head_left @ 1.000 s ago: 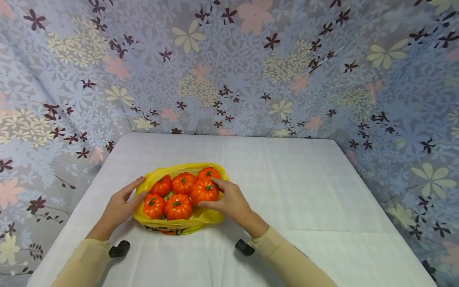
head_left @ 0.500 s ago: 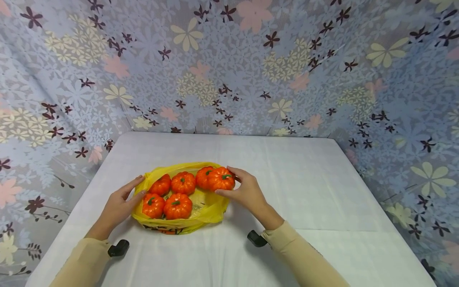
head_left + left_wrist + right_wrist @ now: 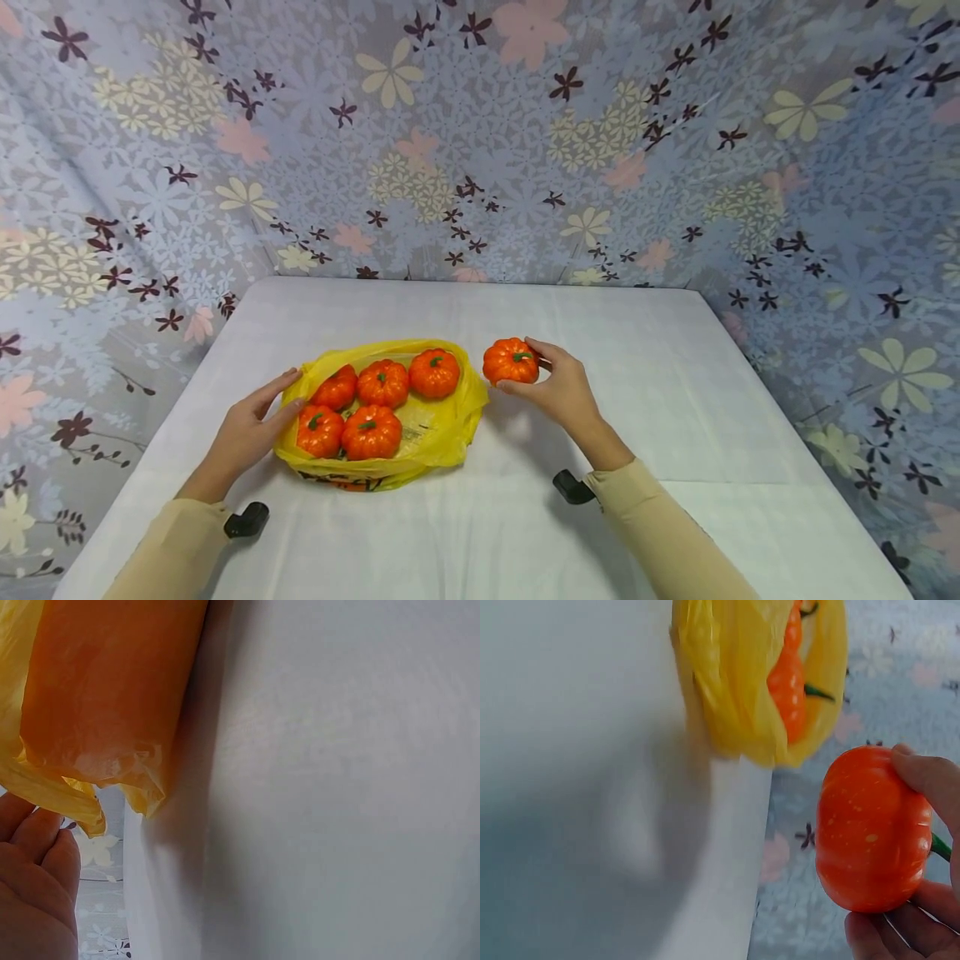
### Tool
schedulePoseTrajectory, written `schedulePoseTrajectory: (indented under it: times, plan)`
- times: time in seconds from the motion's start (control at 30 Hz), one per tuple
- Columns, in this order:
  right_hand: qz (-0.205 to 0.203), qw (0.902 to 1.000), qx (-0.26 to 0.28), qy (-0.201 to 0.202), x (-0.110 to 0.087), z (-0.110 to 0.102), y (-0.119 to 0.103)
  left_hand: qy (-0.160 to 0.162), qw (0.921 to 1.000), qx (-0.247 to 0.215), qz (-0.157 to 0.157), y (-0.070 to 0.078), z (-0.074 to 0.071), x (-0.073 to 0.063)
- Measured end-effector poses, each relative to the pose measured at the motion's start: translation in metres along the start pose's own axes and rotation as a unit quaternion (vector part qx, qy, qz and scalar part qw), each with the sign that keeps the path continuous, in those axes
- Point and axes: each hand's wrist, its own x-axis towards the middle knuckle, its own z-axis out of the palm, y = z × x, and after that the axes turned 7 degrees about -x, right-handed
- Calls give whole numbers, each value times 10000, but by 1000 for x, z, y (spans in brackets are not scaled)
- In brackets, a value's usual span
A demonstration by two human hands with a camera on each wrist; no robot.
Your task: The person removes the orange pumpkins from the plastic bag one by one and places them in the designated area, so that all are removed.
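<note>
right of the right hand (image 3: 558, 387), the desk (image 3: 660, 392) runs wide to its edge; just left lies a yellow bag (image 3: 446, 450). this hand's thumb and fingers grip a glossy, ribbed orange pumpkin (image 3: 510, 362) above the desk. the left hand (image 3: 249, 425), thumb and fingers parted, touches thin, crinkled plastic around five more pumpkins (image 3: 383, 383).

Yellow bag (image 3: 441, 456) in all three views

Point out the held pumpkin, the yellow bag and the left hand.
Held pumpkin (image 3: 506, 363), head view: middle of its ribbed side.
Yellow bag (image 3: 446, 450), head view: near wall.
Left hand (image 3: 249, 430), head view: back of the hand.
</note>
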Motion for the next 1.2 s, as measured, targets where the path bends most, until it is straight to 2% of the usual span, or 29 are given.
schedulePoseTrajectory:
  times: [0.47, 0.83, 1.0, 1.2]
  plan:
    - [813, 9965, -215, -18, -1, -31, 50, -65, 9999, -68, 60, -3, -1, -1]
    - [1608, 9852, -594, 44, 0, -78, 87, -133, 9998, -107, -68, 0, -1, 0]
    - [1776, 9817, -682, 73, -1, -94, 99, -127, 9999, -62, -26, 0, -1, 2]
    - [1899, 9790, -744, 23, -3, -101, 107, -131, 9999, -67, -49, 1, -1, 1]
